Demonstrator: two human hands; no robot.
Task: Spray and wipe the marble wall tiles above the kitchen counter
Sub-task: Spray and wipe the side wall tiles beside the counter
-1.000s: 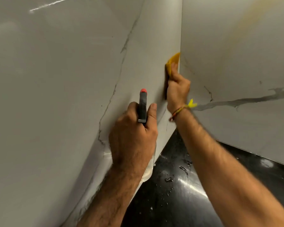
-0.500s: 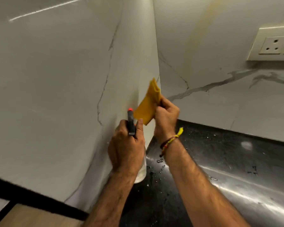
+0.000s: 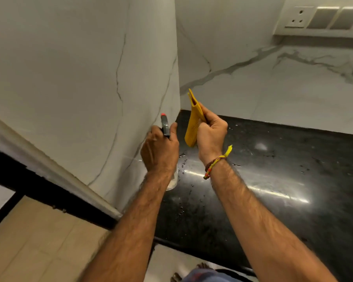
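While both forearms reach in over the black worktop (image 3: 273,180), each grip is occupied: the left hand (image 3: 159,151) is wrapped tight around the neck of a spray bottle (image 3: 165,125), its red nozzle tip aimed at the side marble wall tile (image 3: 69,78), and the right hand (image 3: 211,131) is pinched closed on a folded yellow cloth (image 3: 193,123) held upright, clear of any surface. Droplets sit on the worktop near the corner. The step in hand looks like refolding — a fresh face turned outward should wipe cleaner. Spraying lightly, then pressing the cloth flat and stroking top to bottom, would limit runs. Further back, the rear marble wall tile (image 3: 273,88) carries a socket and switch plate (image 3: 322,17) — best kept dry.
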